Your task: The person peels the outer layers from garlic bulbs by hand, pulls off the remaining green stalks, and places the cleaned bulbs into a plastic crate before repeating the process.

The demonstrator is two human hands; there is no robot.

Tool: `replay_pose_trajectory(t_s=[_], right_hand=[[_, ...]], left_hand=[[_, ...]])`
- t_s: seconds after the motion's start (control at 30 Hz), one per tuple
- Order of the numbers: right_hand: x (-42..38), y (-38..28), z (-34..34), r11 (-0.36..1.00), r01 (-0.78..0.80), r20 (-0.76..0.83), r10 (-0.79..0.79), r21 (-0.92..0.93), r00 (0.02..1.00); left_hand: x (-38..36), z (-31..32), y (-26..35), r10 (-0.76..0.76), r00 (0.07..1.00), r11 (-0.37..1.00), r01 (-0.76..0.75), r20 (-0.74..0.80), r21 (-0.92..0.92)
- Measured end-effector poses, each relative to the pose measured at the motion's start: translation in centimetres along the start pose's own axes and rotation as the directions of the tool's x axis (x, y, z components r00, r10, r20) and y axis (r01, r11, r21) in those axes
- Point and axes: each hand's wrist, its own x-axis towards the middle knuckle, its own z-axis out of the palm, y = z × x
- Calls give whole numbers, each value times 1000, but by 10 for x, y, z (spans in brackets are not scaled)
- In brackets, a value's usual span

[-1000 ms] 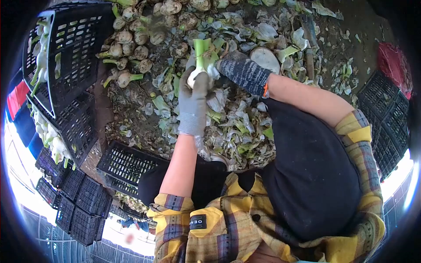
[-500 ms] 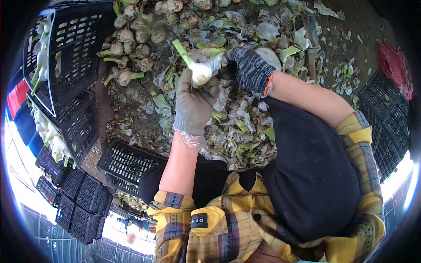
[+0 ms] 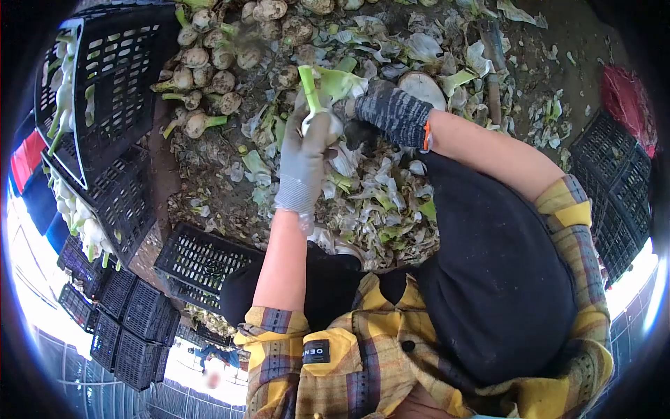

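My left hand (image 3: 301,157), in a grey-white glove, is closed around a garlic bulb (image 3: 322,127) with a cut green stalk standing up from it. A pale green outer leaf (image 3: 342,84) is peeled away from the bulb's side and spreads to the right. My right hand (image 3: 392,110), in a dark mottled knit glove with an orange cuff edge, is closed beside the bulb, its fingertips pinching at the peeled skin. Its lower fingers are in shadow. Beneath both hands lies a heap of stripped skins and leaves (image 3: 377,202).
Unpeeled, soil-marked garlic bulbs (image 3: 223,82) are piled at upper left. Black crates with peeled white bulbs (image 3: 73,209) stand at left; another black crate (image 3: 202,262) is near my knee. A round pale object (image 3: 422,89) lies behind my right hand. A red bag (image 3: 628,105) is at right.
The bulb has turned and tilted in my left hand, its stalk now more upright. My right hand has shifted slightly left and down, and the outer leaf is spread wider from the bulb.
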Motion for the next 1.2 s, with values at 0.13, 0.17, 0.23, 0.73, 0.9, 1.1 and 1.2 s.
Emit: replay_pose_trajectory(t_s=[0.13, 0.17, 0.23, 0.73, 0.9, 1.1, 1.2], right_hand=[[0, -5, -5, 844, 119, 20, -127, -524, 992], [-1, -7, -6, 751, 149, 39, -162, -643, 986], [-2, -1, -11, 400, 253, 134, -303, -881, 944], [6, 18, -25, 377, 357, 81, -583, -855, 809], [59, 63, -58, 942, 316, -243, -283, 110, 928], [14, 14, -23, 991, -43, 63, 35, 131, 997], [-5, -38, -8, 952, -306, 83, 307, -24, 948]], left_hand=[[2, -2, -5, -42, 999, 980, 43, 8, -192], [5, -8, -6, -100, 993, 928, 115, 60, -355], [5, -9, -3, -169, 968, 778, 248, 188, -578], [2, -6, 6, -261, 959, 874, 283, 110, -394], [1, -16, 2, -257, 962, 935, 273, 96, -227], [-2, -2, 8, -170, 984, 976, 174, -45, 134], [-1, -4, 2, -162, 985, 987, 161, -50, -23]])
